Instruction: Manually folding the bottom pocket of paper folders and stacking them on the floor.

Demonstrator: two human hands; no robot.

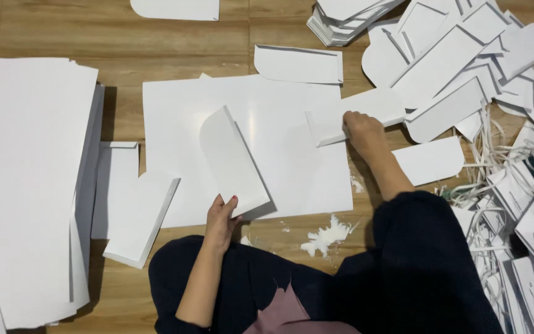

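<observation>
Left hand [220,219] at cut card's [233,161] lower edge; right hand [361,130] on strip [353,114]

clothing: dark navy trousers | pink top hem | arms bare | nails red

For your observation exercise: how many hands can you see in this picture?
2: the left hand holds a rounded white card piece; the right hand grips another white piece. None seem hidden.

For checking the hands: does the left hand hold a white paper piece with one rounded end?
Yes, the left hand holds the white round-ended paper piece at its lower edge.
</observation>
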